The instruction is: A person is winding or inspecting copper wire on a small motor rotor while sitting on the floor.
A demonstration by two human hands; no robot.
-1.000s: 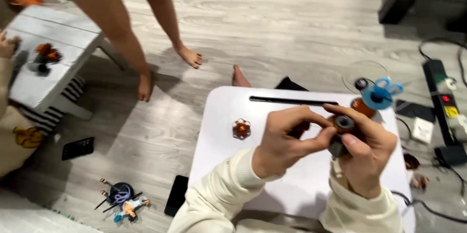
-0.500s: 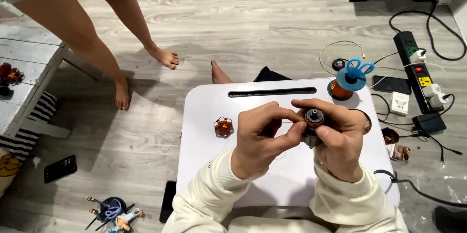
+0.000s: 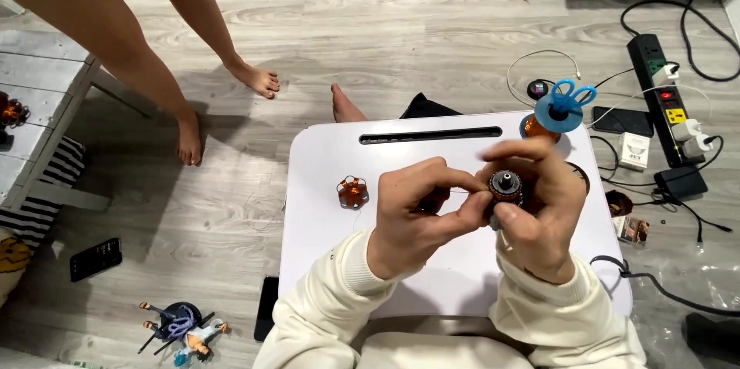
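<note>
Both hands work together above the middle of a small white desk (image 3: 324, 261), with cream sleeves running back toward the near edge. Her right hand (image 3: 539, 215) wraps around a small round motor core (image 3: 506, 184), dark with copper-coloured winding, and holds it up with its round end facing the camera; the fingers (image 3: 532, 155) curl over the top and the thumb presses from below. Just left of it, the left hand (image 3: 420, 211) has thumb and forefinger pressed together right at the left side of the core, seemingly pinching a fine wire, though the wire itself is too thin to make out clearly.

Left of the hands, a second copper-wound piece (image 3: 353, 192) lies alone on the desk. Farther back, a long dark slot (image 3: 430, 136) runs along the far edge of the desk, and at the far right corner a copper wire spool (image 3: 537, 127) stands with blue-handled scissors (image 3: 565, 103) resting on it.

On the grey wooden floor (image 3: 401, 30) to the right, a black power strip (image 3: 659, 92) lies among cables. On the near left floor lie a dark phone (image 3: 95, 259) and small toy figures (image 3: 181, 329). At the far left, another person's bare legs (image 3: 162, 45) stand beside a white bench (image 3: 38, 107).
</note>
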